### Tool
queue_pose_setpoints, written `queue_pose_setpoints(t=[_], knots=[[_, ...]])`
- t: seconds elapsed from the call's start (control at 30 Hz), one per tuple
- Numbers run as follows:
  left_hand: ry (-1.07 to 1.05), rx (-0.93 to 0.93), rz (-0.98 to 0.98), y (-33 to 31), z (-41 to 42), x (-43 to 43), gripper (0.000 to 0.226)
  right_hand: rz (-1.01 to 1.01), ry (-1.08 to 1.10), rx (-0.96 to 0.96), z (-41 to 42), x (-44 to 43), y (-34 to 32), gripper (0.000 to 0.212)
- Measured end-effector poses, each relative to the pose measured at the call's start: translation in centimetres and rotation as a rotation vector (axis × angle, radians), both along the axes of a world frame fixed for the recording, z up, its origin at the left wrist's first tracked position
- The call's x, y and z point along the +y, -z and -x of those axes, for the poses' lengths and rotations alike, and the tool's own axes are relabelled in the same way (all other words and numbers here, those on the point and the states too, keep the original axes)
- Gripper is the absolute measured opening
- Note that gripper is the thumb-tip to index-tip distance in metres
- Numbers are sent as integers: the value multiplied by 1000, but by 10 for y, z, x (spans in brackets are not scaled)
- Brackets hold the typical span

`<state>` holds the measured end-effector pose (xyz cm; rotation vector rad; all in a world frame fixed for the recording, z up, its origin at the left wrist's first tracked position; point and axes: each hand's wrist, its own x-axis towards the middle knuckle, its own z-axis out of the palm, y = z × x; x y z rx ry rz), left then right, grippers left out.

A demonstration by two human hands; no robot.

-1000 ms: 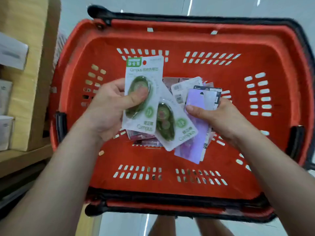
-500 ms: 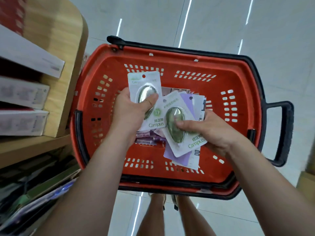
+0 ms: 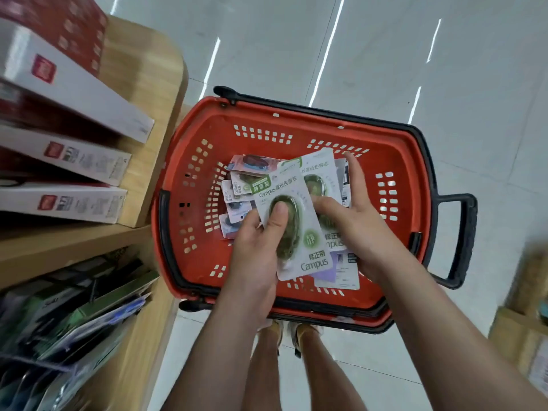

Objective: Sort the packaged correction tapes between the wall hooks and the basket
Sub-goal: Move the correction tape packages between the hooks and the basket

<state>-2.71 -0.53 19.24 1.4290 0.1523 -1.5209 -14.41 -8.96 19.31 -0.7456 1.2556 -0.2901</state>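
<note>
- A person is looking down at their own two hands, which are holding packaged correction tapes above an orange basket [image 3: 415,185], with pale tiled floor [image 3: 296,54] showing around it
- The left hand [image 3: 258,241] is gripping the front green pack [image 3: 292,221]; its thumb is pressing on the clear blister and its fingers are curling behind the card
- That pack is tilting, with its top leaning to the left and its lower edge pointing towards the basket's near rim
- The right hand [image 3: 353,226] is clasping a fanned stack just behind and to the right of the front pack: a second green pack [image 3: 317,176] on top, purple and white cards [image 3: 335,269] underneath
- The right thumb is lying across the second pack's blister, and the forefinger is stretching up along the stack's right edge
- The two green packs are overlapping, and the two thumbs are sitting near each other without touching
- Loose packs [image 3: 237,188] are lying in a heap on the basket's bottom, under and to the left of the hands
- The basket's slotted walls are ringing the hands, leaving open room between the held packs and the rim on the left, right and far sides
- A black handle [image 3: 470,241] is sticking out from the basket's right side
- A wooden shelf unit [image 3: 142,69] is standing just beside the basket's left rim, carrying white and red boxes [image 3: 74,93]; its lower tier is holding blurred packaged goods [image 3: 74,315]
- The person's feet [image 3: 302,333] are showing just beyond the basket's near rim
</note>
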Motion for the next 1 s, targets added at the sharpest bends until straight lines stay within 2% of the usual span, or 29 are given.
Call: queue_pose_setpoints(t=[0.1, 0.2, 0.33, 0.4, 0.47, 0.57, 0.67, 0.7, 0.8, 1.0], knots=[[-37, -18, -9, -11, 1, 3, 47, 144, 37, 16, -4, 7, -15, 91], [-23, -50, -16, -27, -3, 4, 41, 253, 41, 18, -7, 13, -32, 87], [-32, -33, -30, -50, -4, 9, 32, 395, -97, 32, -6, 15, -59, 65], [-80, -24, -33, -67, -2, 10, 29, 405, -168, 68, -5, 12, -76, 47], [-138, -19, -21, -87, 4, 9, 26, 387, -191, 93, -1, 10, -93, 37], [-188, -51, 19, -121, 17, 10, 22, 389, -211, 94, 3, 6, -127, 42], [-240, -97, 48, -160, 30, 16, 22, 377, -271, 19, 6, 5, -166, 53], [-261, -118, 55, -175, 34, 19, 22, 370, -287, -12, 8, 6, -179, 51], [-344, -165, 78, -226, 48, 31, 20, 328, -360, -150, 14, 17, -225, 27], [-520, -175, 64, -306, 79, 77, 20, 371, -575, -227, 28, 41, -308, 37]])
